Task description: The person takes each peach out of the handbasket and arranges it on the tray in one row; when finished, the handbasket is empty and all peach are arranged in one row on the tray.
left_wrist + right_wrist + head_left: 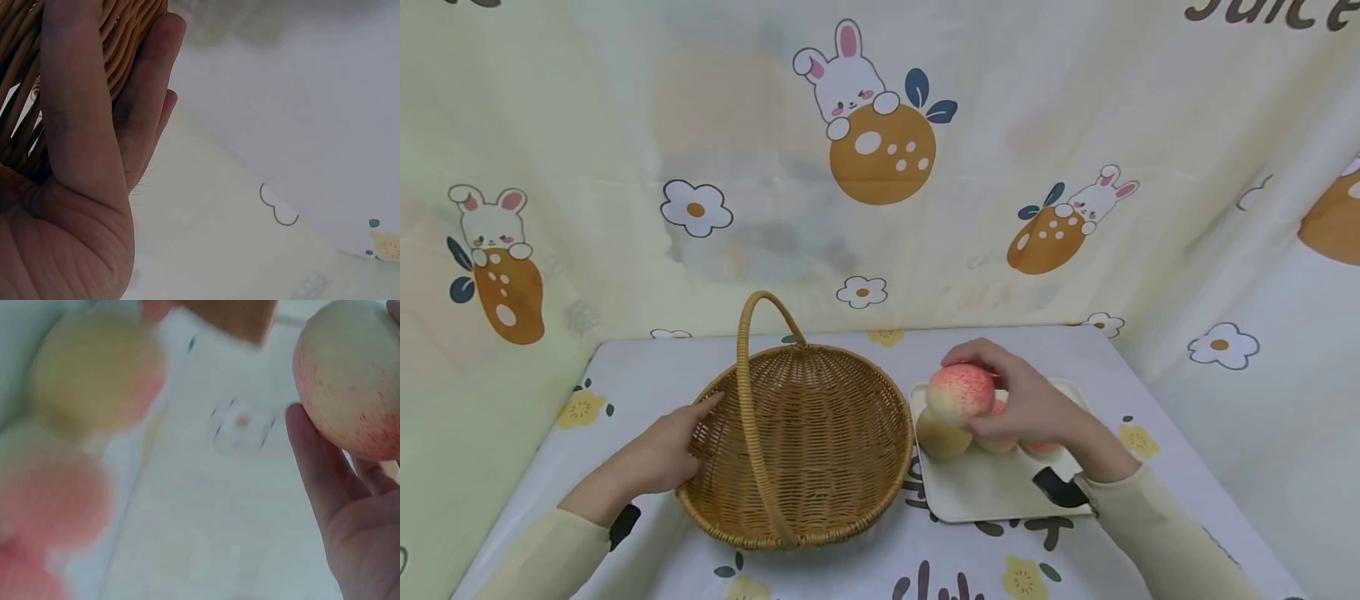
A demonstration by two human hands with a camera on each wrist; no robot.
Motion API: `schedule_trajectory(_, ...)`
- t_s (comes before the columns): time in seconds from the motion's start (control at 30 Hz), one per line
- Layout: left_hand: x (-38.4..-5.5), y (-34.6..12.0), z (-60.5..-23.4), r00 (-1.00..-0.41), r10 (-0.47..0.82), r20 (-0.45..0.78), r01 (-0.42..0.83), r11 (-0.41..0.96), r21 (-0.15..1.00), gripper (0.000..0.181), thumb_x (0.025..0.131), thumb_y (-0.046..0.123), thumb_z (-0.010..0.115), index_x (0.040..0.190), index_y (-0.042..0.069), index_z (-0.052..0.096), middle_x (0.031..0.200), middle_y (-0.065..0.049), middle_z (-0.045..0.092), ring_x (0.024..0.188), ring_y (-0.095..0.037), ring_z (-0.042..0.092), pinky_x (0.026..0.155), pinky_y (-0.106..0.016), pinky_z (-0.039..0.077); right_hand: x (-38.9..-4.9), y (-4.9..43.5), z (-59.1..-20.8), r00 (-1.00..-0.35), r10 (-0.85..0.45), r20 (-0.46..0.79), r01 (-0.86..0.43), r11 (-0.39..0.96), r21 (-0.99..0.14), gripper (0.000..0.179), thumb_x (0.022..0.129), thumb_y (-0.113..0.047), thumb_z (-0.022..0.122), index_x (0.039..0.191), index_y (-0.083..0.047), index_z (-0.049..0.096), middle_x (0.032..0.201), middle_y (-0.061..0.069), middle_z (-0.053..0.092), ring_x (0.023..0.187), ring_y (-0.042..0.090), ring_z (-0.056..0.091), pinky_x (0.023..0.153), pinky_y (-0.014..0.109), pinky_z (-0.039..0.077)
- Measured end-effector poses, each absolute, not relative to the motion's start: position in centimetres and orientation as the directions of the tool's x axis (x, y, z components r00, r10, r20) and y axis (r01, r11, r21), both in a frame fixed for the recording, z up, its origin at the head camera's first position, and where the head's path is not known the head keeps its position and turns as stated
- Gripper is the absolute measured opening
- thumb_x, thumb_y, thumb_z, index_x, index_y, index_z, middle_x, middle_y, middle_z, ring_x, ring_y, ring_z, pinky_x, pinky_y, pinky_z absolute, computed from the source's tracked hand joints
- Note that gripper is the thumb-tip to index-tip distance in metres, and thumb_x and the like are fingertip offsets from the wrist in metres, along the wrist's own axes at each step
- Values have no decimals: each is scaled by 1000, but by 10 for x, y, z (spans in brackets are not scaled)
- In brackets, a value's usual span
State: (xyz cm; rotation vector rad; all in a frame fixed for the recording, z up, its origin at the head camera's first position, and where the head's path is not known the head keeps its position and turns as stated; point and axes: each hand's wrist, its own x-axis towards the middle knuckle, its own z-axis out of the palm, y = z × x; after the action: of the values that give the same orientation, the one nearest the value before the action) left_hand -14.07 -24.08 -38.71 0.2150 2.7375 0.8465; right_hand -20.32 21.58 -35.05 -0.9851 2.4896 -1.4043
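A round wicker basket (pixel 827 433) with a tall arched handle (pixel 749 408) stands on the table, and nothing lies inside it. My left hand (pixel 662 450) holds the basket's left rim. In the left wrist view its fingers (pixel 84 106) lie along the woven wall. My right hand (pixel 1033 400) grips a pink and cream peach (pixel 961 393) above a white tray (pixel 977 500), just right of the basket. On that tray sit a yellowish peach (pixel 942 437) and pinker peaches (pixel 997 440), partly hidden behind the right hand and the held fruit.
A white cloth with yellow flowers (pixel 1026 577) and dark lettering covers the table. Behind it hangs a pale curtain (pixel 737 108) printed with rabbits and fruit, and more curtain borders both sides. Basket and tray stand almost touching.
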Motion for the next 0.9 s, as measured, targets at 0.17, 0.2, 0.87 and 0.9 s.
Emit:
schedule_trajectory(0.17, -143, -241, -387, -951, 233, -204, 76, 814, 575, 91, 73, -17, 65, 155, -8, 26, 146, -43, 35, 127, -55, 46, 80, -49, 56, -204, 276, -360, -855, -465, 230, -471, 509, -720, 65, 78, -7, 85, 135, -19, 58, 129, -1, 61, 107, 13, 59, 85, 26, 50)
schedule_trajectory(0.2, -143, -241, -387, -950, 234, -206, 75, 813, 577, 92, 73, -17, 65, 155, -8, 26, 146, -43, 35, 127, -55, 46, 80, -48, 56, -204, 286, -361, -867, -439, 234, -463, 541, -702, 64, 79, -9, 85, 136, -18, 58, 128, -1, 61, 106, 11, 59, 84, 25, 50)
schedule_trajectory(0.87, -141, -244, -390, -954, 227, -194, 76, 813, 578, 91, 73, -17, 63, 156, -7, 26, 148, -41, 35, 129, -54, 45, 85, -53, 53, -213, 392, -428, -981, -192, 19, -179, 871, -458, 84, 81, -52, 80, 146, -7, 53, 135, 26, 47, 119, 50, 47, 88, 69, 46)
schedule_trajectory(0.9, -141, -245, -390, -954, 226, -195, 76, 815, 574, 91, 73, -17, 63, 156, -7, 26, 148, -41, 35, 129, -54, 45, 86, -53, 53, -213, 393, -432, -979, -204, 5, -184, 873, -452, 83, 81, -52, 81, 145, -6, 53, 134, 27, 48, 119, 50, 48, 89, 69, 45)
